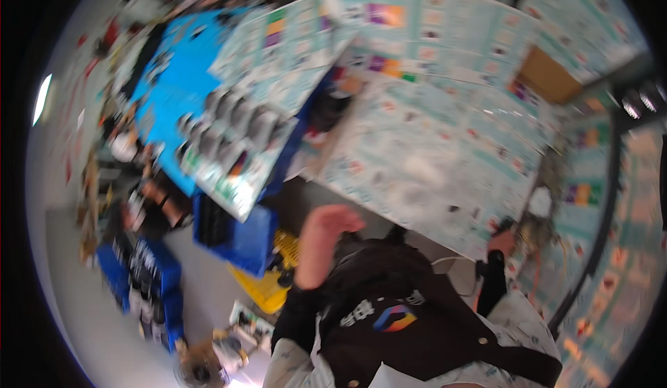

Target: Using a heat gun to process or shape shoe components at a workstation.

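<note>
My left hand (331,220) is raised in front of my dark apron (375,277), near the front edge of the table, bent at the wrist with its fingers stretched to the right. It looks loosely open with nothing in it, though motion blurs it. At the right edge of the patterned tabletop (396,120), my right hand (501,243) is closed around a small dark object (504,225) whose kind I cannot make out. To the left, several grey curved pieces (240,117) stand in rows on a patterned board (240,197).
A blue bin (240,238) and a yellow basket (257,287) are at my left. Beyond them a person (142,204) works beside a bright blue surface (187,54). A brown cardboard piece (549,75) lies at the far right. Blue crates (170,266) stand by the wall.
</note>
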`<state>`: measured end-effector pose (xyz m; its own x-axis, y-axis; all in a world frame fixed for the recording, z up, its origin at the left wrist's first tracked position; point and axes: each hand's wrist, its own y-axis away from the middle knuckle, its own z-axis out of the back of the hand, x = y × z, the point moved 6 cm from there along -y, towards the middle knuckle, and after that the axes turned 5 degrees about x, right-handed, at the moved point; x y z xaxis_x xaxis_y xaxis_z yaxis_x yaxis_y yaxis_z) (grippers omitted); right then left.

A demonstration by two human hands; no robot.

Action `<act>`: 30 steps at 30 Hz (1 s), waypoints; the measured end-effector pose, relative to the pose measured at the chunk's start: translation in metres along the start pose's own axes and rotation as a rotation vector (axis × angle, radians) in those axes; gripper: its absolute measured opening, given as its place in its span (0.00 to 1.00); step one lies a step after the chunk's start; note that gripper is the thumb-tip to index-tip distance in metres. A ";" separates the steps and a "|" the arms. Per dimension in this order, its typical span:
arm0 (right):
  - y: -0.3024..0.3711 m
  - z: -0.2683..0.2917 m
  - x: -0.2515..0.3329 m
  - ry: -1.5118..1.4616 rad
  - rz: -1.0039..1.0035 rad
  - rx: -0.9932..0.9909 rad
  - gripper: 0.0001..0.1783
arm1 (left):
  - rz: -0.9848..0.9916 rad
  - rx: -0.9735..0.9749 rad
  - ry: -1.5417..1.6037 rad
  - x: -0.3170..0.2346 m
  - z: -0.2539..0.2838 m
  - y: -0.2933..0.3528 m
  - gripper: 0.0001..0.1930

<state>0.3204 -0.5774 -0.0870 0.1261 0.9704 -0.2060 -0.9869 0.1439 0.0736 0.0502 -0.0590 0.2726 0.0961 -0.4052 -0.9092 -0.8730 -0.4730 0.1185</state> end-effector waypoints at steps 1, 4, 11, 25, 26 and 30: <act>-0.001 -0.016 -0.021 0.005 -0.148 -0.083 0.13 | 0.029 0.067 0.189 -0.017 -0.013 -0.011 0.32; 0.012 -0.020 -0.021 -0.095 -0.068 -0.119 0.13 | -0.055 0.236 0.491 -0.082 -0.038 -0.010 0.37; 0.097 0.113 0.040 -0.402 0.014 0.150 0.13 | 0.055 0.822 0.697 -0.155 -0.129 0.013 0.28; 0.329 0.096 0.047 -0.478 0.081 0.149 0.12 | 0.104 1.652 1.077 -0.266 -0.056 0.118 0.29; 0.334 0.096 0.067 -0.461 0.153 0.182 0.12 | 0.010 1.611 1.061 -0.280 -0.031 0.126 0.29; 0.352 0.180 0.160 -0.624 0.609 0.204 0.10 | -0.494 1.115 0.183 -0.272 0.044 0.122 0.19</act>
<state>0.0110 -0.3363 0.0813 -0.3229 0.8103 0.4891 -0.8711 -0.4565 0.1813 -0.1036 0.0275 0.5166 0.5189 -0.5182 -0.6799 -0.6462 0.2829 -0.7088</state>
